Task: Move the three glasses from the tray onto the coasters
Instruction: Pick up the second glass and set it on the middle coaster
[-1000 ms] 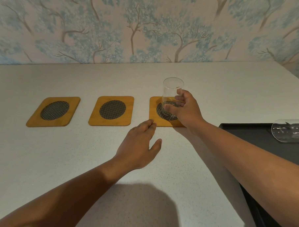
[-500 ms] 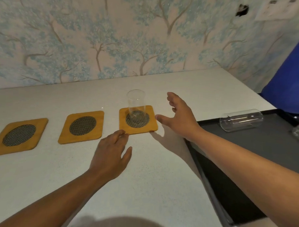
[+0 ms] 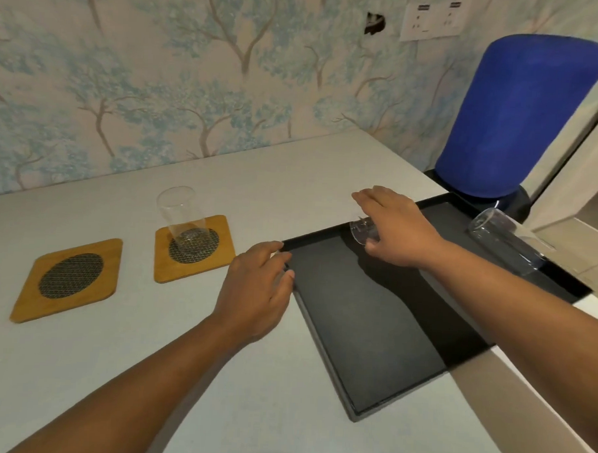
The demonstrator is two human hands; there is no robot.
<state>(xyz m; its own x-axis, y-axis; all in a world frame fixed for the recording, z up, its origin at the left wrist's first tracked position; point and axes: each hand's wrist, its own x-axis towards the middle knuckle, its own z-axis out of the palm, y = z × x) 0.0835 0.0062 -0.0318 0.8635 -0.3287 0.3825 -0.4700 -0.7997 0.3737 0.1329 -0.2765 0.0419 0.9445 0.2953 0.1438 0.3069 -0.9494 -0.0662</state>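
Right hand (image 3: 398, 227) has swung from the coaster over to the tray (image 3: 371, 335), now wrapping a glass lying on its side (image 3: 362, 230). Left hand (image 3: 257, 289) rests open at the tray's corner. One upright glass (image 3: 181, 217) sits on the nearest coaster (image 3: 195, 247). The far glass (image 3: 506, 244) could roll off.

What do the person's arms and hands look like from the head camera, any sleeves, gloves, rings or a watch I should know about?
Both forearms are bare as far as the view shows, with no sleeve edge in sight. The left hand and right hand wear no gloves. No watch, bracelet or ring is visible on either wrist or on the fingers that show. Nails look short and unpainted, though the picture is soft.
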